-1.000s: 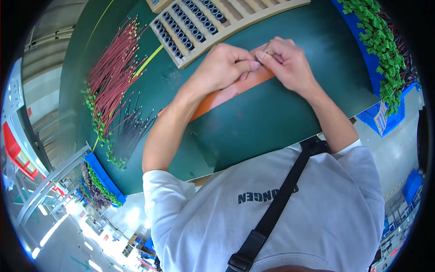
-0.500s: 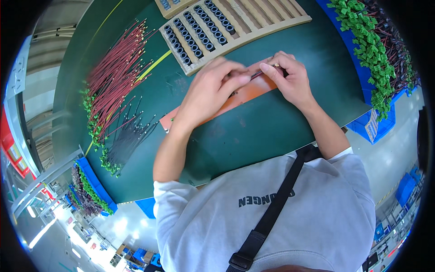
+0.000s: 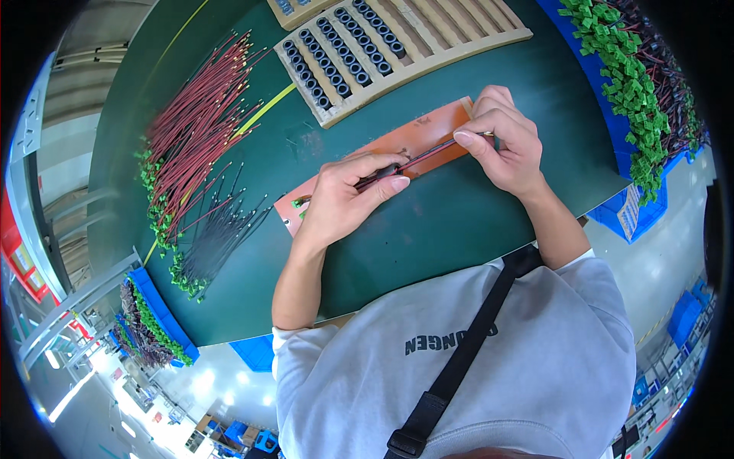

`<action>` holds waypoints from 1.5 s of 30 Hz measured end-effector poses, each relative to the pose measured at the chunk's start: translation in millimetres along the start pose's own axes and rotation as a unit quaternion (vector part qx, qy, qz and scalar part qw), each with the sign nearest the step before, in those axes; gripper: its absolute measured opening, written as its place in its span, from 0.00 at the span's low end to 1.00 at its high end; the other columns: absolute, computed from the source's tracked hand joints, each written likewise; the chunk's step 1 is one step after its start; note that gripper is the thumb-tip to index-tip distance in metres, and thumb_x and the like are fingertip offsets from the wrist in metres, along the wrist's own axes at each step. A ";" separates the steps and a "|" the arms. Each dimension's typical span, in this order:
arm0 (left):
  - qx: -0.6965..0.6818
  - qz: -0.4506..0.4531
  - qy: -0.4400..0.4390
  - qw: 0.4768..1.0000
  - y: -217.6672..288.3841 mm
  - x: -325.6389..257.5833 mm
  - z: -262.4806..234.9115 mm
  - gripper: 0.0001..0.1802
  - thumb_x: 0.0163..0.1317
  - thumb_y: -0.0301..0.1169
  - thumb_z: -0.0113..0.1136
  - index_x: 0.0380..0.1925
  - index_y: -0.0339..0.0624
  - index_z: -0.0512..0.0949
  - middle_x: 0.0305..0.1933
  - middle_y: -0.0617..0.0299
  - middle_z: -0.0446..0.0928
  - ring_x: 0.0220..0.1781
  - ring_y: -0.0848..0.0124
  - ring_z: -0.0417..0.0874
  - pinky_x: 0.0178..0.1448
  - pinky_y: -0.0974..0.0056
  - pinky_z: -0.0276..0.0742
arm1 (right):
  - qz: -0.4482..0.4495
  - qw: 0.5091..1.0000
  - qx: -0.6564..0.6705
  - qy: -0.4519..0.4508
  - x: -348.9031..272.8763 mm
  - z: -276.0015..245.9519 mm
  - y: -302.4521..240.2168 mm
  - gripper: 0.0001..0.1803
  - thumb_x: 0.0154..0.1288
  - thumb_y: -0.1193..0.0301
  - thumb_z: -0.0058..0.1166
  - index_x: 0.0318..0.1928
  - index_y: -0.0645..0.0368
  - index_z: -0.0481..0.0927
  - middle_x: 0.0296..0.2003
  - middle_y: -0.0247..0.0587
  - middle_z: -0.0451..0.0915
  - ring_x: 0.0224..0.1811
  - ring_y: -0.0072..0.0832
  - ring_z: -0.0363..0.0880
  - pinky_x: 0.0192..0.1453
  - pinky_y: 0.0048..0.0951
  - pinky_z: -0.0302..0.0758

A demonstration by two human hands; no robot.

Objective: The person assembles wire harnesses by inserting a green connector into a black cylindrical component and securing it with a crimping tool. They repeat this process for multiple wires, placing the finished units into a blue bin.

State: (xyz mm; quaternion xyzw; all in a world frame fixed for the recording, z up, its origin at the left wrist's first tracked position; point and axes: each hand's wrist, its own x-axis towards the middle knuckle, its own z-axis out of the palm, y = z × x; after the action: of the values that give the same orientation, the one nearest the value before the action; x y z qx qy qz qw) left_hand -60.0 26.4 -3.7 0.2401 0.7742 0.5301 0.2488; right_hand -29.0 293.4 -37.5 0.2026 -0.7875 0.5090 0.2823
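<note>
"Wires (image 3: pixel 432 153), red and dark: where are they?"
"Drawn straight over the orange strip (image 3: pixel 411 138)."
"What grips them?"
"Left hand (image 3: pixel 344 195) pinches a small black piece (image 3: pixel 392 169) on them, over the strip's middle; right hand (image 3: pixel 506 141) pinches their ends beside the strip's right end. A wooden rack (image 3: pixel 428 65) lies beyond the strip."

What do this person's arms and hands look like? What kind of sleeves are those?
The left hand and right hand are bare, and so are both forearms. The sleeves are short and pale grey.
</note>
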 end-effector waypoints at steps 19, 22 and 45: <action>0.009 0.043 -0.013 0.999 -19.8 -1.7 -5.6 0.23 0.67 0.26 0.68 0.62 0.34 0.81 0.46 0.57 0.86 0.41 0.69 0.83 0.48 0.65 0.80 | 0.273 0.949 0.158 -0.028 -15.0 6.2 19.5 0.14 0.73 0.68 0.66 0.31 0.62 0.80 0.25 0.26 0.72 0.29 0.15 0.65 0.34 0.23 0.63; 0.035 0.106 0.010 0.994 -31.8 -1.4 -3.9 0.26 0.68 0.25 0.66 0.66 0.36 0.78 0.47 0.56 0.85 0.44 0.67 0.82 0.52 0.63 0.79 | 0.297 0.937 0.182 -0.027 -15.3 8.0 19.7 0.15 0.74 0.66 0.65 0.32 0.62 0.81 0.26 0.24 0.72 0.29 0.13 0.64 0.33 0.21 0.63; -0.124 -0.004 -0.059 0.990 -34.5 -7.7 -2.4 0.16 0.75 0.26 0.59 0.61 0.35 0.78 0.50 0.54 0.85 0.42 0.73 0.83 0.51 0.66 0.80 | 0.294 0.935 0.199 -0.004 -11.2 11.9 3.9 0.11 0.70 0.68 0.69 0.33 0.62 0.85 0.26 0.24 0.74 0.28 0.12 0.64 0.32 0.21 0.62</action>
State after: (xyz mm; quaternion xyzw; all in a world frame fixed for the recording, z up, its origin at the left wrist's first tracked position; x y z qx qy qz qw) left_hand -59.3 8.7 -34.4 0.2350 0.6873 0.6060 0.3243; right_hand -25.6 284.4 -51.3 0.0162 -0.6955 0.7149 0.0704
